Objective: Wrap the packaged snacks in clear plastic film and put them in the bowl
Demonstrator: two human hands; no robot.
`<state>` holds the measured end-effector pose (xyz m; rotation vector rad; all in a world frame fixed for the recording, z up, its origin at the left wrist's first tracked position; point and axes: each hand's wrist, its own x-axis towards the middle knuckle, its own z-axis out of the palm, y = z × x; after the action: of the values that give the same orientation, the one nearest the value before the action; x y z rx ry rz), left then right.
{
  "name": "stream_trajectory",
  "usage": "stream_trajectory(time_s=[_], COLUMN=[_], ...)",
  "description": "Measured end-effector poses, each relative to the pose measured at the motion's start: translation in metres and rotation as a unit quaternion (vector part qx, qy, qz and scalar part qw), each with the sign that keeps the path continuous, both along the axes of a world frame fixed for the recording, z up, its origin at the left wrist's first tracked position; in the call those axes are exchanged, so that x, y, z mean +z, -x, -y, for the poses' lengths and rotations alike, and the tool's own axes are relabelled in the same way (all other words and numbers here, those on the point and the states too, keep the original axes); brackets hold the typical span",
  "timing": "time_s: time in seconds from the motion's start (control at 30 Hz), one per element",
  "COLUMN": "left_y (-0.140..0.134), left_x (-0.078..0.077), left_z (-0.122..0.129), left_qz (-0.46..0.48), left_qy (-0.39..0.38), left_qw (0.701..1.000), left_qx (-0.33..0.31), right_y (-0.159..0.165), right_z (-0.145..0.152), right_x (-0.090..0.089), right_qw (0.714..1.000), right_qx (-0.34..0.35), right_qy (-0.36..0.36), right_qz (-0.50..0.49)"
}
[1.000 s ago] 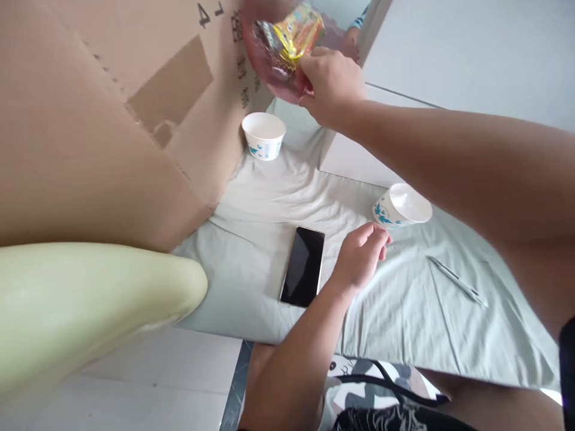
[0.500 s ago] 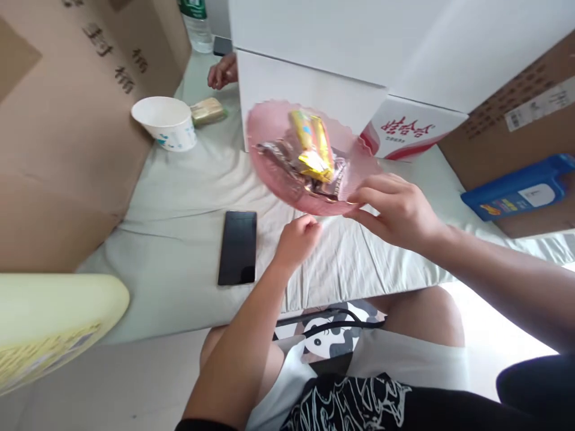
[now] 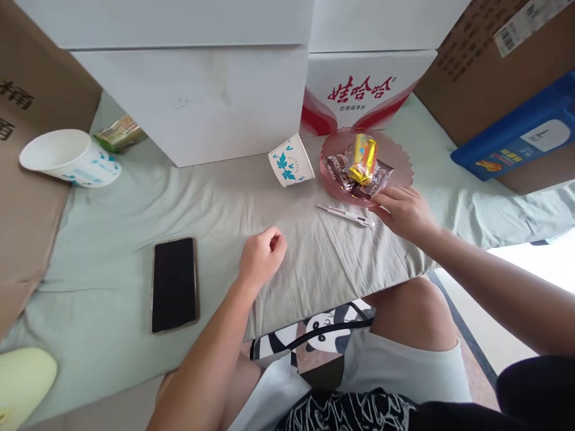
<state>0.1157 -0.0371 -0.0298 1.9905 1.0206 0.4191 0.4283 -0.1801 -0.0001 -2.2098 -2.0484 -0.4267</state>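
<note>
My right hand (image 3: 404,214) grips the near rim of a pink scalloped plate (image 3: 401,160), thumb below and fingers over the edge. On the plate lie yellow-wrapped snacks (image 3: 365,157) on top of brown packets (image 3: 340,170). It rests on the cloth against the white box with red lettering. Just in front of the plate is a white pen (image 3: 345,214). To its left a paper cup (image 3: 291,161) with blue leaves stands tilted in view. My left hand (image 3: 263,254) is curled into a fist on the cloth, apart from these things; whether anything is inside it is hidden.
A black phone (image 3: 175,285) lies left of my left arm. Another paper cup (image 3: 74,157) and a wrapped snack (image 3: 119,134) are at the far left. White boxes (image 3: 233,102) form a wall behind. A blue jug (image 3: 516,131) stands at right, a pale yellow object (image 3: 27,383) at lower left.
My right hand has lowered the plate from in front of the boxes onto the cloth at right. The view has swung right, and the near cup and pen now show. The other person's hand is out of view.
</note>
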Motion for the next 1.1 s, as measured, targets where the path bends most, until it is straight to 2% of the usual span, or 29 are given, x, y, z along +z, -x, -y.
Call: stream_trajectory(time_s=[0.23,0.33,0.43,0.5,0.57,0.67,0.73,0.83,0.97,1.1], left_y=[-0.003,-0.002,0.000,0.001,0.003,0.005,0.007,0.010,0.016,0.023], left_x=[-0.004,-0.005,-0.006,-0.006,-0.006,-0.006,-0.006,-0.005,-0.001,0.005], left_z=[-0.003,-0.002,-0.002,-0.003,-0.003,-0.003,-0.003,-0.003,-0.004,-0.003], left_qz=[-0.039,-0.032,-0.011,0.006,0.019,0.027,0.034,0.047,0.056,0.075], left_qy=[-0.033,-0.026,-0.014,-0.006,0.001,0.017,0.023,0.023,0.012,0.001], left_qw=[0.999,0.999,1.000,1.000,1.000,0.999,0.999,0.999,0.998,0.997], left_qx=[-0.016,-0.014,-0.014,-0.016,-0.014,-0.007,-0.007,-0.013,-0.016,-0.008], right_y=[-0.003,0.006,0.027,0.047,0.068,0.097,0.114,0.139,0.168,0.174], right_z=[-0.021,-0.023,-0.032,-0.054,-0.087,-0.144,-0.174,-0.197,-0.199,-0.191], right_x=[-0.007,0.004,0.025,0.038,0.046,0.047,0.042,0.032,0.024,0.019], right_qw=[0.999,0.995,0.993,0.992,0.987,0.979,0.985,0.996,0.992,0.988], right_qx=[0.021,0.035,0.029,-0.011,-0.071,-0.129,-0.108,-0.033,0.053,0.079], right_qy=[0.049,0.072,0.053,0.022,0.011,0.055,0.055,0.043,0.108,0.133], right_qz=[-0.012,-0.052,-0.099,-0.126,-0.143,-0.146,-0.122,-0.075,-0.030,0.017])
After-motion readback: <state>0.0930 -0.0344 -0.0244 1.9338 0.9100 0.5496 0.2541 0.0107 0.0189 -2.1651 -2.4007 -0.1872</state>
